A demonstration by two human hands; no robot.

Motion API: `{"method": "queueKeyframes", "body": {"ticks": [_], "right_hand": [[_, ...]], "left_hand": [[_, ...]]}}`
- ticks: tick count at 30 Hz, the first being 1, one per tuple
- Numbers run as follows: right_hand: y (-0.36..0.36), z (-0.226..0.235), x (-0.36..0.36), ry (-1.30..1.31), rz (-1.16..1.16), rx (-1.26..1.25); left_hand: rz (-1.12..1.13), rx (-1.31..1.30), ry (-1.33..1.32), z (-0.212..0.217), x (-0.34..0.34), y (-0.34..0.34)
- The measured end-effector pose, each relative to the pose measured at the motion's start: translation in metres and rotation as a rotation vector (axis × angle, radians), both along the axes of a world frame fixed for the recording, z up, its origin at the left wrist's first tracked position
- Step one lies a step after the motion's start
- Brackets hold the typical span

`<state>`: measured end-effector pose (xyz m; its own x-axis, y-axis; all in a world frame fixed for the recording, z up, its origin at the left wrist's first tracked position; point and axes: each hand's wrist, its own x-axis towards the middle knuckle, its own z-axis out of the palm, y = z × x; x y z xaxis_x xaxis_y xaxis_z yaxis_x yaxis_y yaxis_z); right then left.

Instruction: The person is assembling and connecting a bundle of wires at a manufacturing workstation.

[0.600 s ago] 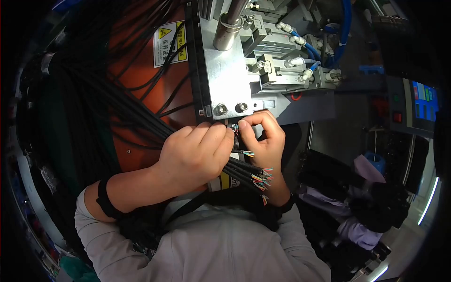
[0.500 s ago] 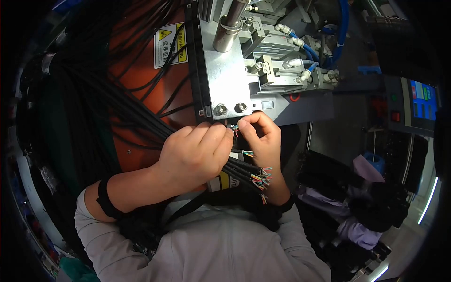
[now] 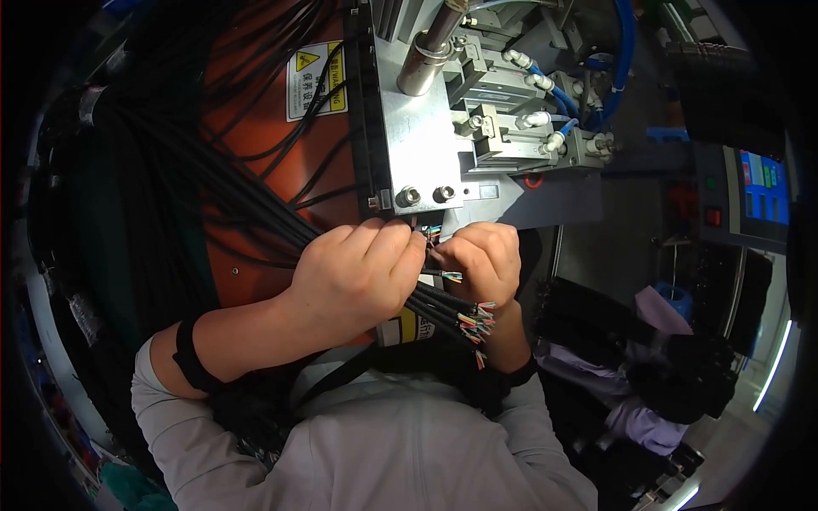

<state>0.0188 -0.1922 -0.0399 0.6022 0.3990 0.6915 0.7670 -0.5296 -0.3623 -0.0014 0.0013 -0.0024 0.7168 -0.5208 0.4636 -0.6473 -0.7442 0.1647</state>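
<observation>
Observed at the steel plate (image 3: pixel 416 128) of the machine: a small cluster of coloured wires (image 3: pixel 434 231) sits just off the plate's near edge, in the gap between the two hands. The left hand (image 3: pixel 351 274) lies on the near-left side of the plate, its fingers bent together; their tips are hidden, so I cannot confirm what they clamp. The right hand (image 3: pixel 486 257) is on the near-right side, fingers curled, thumb and forefinger tips together just on the near side of the cluster; contact cannot be verified. Both hands are about equally near. The cluster's own axis is too small to judge. The black cable bundle (image 3: pixel 439 309) emerges from under the left hand, its long axis slanting away from the plate toward the person's right, multicoloured stripped ends (image 3: pixel 475 323) outermost.
</observation>
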Motion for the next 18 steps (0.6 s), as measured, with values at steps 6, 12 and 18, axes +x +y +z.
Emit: {"method": "queueKeyframes", "body": {"ticks": [6,12,18], "right_hand": [[-0.006,0.004,0.012,0.021,0.070,0.001],[-0.010,-0.002,0.010,-0.005,0.050,-0.078],[-0.007,0.001,0.011,-0.032,0.043,-0.146]], "left_hand": [[0.014,-0.022,-0.013,-0.001,0.001,0.001],[-0.003,0.000,0.005,0.000,0.000,0.001],[-0.003,-0.001,0.013,0.000,0.000,0.001]]}}
